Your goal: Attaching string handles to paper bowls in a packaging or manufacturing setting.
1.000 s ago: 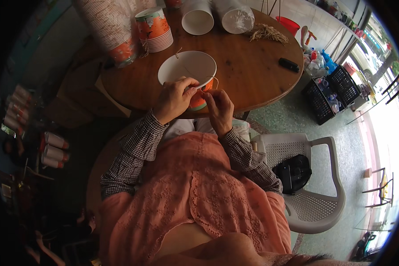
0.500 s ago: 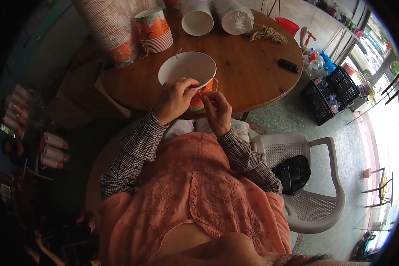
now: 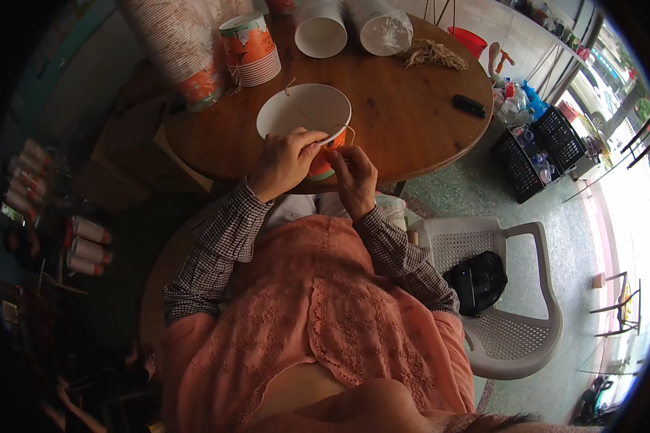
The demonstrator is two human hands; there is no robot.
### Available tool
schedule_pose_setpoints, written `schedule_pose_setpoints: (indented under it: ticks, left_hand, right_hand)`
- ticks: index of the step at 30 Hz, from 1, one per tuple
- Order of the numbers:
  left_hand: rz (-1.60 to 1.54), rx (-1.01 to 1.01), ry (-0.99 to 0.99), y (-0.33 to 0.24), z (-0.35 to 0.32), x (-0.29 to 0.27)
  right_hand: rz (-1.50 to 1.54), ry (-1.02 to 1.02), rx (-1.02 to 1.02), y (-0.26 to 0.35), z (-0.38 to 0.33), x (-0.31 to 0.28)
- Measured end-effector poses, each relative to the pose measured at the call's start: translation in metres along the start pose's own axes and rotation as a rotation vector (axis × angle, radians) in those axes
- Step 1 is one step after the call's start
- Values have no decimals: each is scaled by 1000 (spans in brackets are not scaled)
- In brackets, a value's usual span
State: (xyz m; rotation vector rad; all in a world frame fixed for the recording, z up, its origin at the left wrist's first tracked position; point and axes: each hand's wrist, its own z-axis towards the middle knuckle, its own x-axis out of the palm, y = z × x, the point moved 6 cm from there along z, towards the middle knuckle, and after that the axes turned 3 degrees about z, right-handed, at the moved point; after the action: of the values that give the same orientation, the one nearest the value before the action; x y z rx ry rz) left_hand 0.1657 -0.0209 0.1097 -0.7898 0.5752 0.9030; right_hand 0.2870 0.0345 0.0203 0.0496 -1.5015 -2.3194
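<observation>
An orange paper bucket with a white inside (image 3: 289,115) stands tilted at the near edge of the round wooden table, its mouth facing up. My left hand (image 3: 287,160) pinches its near rim between thumb and fingers. Thin tan twine (image 3: 349,130) loops out by the right side of the rim, and a strand shows inside the bucket. My right hand (image 3: 355,179) is closed just below that rim, thumb and fingertips together on the twine's end. At the far rim sits a small twine knot (image 3: 289,88). My fingers hide the spot where the twine meets the near side.
Nested orange buckets (image 3: 256,61) and a tall stack (image 3: 166,47) stand at the back left. White-mouthed buckets (image 3: 321,36), a twine bundle (image 3: 435,55) and a small black object (image 3: 469,106) lie farther back. At right are a plastic chair (image 3: 516,339) holding a black bag (image 3: 477,283), and a black crate (image 3: 520,169).
My right hand has shifted very slightly up toward the rim. My left hand keeps its pinch, and the bucket has barely moved.
</observation>
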Motion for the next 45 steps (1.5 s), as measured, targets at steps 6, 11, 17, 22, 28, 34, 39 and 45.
schedule_pose_setpoints:
  ticks: [6,11,17,22,28,34,39,45]
  left_hand:
    - [41,8,-11,4,0,3]
    - [-31,-108,-10,8,0,-1]
    - [-188,-173,-80,13,-5,-4]
    - [-247,-269,-114,19,-5,-8]
    - [-382,-258,-292,32,-4,-12]
    - [-550,-223,-383,42,-7,-14]
    - [-563,-205,-313,38,-11,-8]
    - [-602,-255,-220,45,-5,-1]
  right_hand:
    - [10,22,-61,6,5,7]
    - [-221,87,-130,20,12,-5]
    - [-531,-5,-575,86,38,-17]
    - [-509,321,-650,82,60,21]
    - [-72,553,-143,50,68,33]
    - [-125,482,-132,46,67,44]
    - [-192,390,-292,51,70,42]
    - [-153,388,-207,54,68,41]
